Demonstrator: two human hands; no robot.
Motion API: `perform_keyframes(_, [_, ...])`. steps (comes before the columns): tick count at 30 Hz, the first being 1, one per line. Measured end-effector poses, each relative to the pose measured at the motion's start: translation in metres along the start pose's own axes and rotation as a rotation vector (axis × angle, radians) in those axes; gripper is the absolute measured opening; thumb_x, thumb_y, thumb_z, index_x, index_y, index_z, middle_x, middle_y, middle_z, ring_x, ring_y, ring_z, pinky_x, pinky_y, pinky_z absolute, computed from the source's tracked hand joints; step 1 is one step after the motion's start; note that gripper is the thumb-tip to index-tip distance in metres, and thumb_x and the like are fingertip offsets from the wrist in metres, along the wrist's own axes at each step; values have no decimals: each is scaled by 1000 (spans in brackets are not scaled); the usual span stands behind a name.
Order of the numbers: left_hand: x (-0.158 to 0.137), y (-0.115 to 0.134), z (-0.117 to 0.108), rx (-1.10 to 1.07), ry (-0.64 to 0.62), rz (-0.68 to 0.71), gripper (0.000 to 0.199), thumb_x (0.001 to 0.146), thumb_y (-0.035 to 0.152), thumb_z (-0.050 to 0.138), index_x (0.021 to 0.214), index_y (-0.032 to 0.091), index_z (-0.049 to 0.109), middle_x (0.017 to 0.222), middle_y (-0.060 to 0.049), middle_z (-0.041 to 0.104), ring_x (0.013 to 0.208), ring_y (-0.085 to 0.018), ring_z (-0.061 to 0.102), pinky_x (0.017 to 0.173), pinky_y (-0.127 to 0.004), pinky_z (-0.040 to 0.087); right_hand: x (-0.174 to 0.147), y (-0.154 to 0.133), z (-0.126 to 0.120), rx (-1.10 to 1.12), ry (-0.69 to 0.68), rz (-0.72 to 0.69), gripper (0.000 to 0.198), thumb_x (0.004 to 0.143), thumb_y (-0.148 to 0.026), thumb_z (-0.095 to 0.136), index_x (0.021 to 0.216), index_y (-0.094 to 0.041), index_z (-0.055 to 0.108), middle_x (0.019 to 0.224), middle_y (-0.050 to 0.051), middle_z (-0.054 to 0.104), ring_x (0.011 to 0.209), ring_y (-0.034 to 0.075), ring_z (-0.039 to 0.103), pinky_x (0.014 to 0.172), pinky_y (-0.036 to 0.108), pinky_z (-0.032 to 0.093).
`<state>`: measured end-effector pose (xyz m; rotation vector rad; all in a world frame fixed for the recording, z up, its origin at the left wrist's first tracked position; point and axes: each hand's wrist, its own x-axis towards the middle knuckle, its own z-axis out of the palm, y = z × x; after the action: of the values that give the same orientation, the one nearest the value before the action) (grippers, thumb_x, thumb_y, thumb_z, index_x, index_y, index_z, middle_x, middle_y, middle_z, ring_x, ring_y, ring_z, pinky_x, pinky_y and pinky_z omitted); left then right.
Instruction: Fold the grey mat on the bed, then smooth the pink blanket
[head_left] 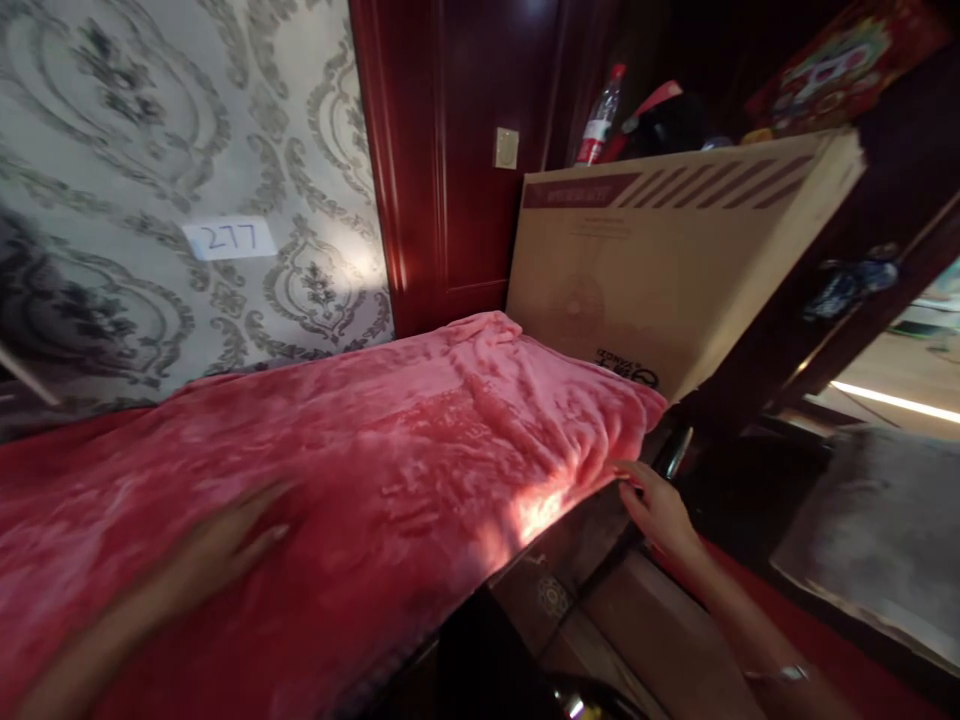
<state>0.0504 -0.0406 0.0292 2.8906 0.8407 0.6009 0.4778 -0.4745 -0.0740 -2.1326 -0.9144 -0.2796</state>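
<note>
In the head view, one pink plush blanket (390, 450) lay spread over a bed, covering it from the near left to the far right corner, with a bright patch of light near its right edge. Two hands were on it. The left hand (225, 545) rested flat on top of the blanket at the near left, blurred, its fingers stretched out and slightly apart, gripping nothing. The right hand (656, 505) was at the blanket's right edge, just below the far corner, its fingers (626, 475) touching the hem; whether they pinched the cloth or only lay against it could not be told. One large cardboard box (645, 270) stood tilted at the far end of the bed, its lower edge just beside the blanket's corner. Behind the box stood one plastic bottle (600, 118) with a red label. On the patterned wallpaper at the far left hung one white label (229, 238) reading 277.
</note>
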Motion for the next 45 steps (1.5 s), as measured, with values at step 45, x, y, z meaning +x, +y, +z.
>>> perform_keyframes(45, [85,74,118,177,-143,31,60,100,50,46,155,28,48,166,-10,38,154,-37,31,123,-62,26,181,-28,94,-437,-142,-185,63,101,-46,38,159,-20,41,163,16,39,148,34,37,116,54,37])
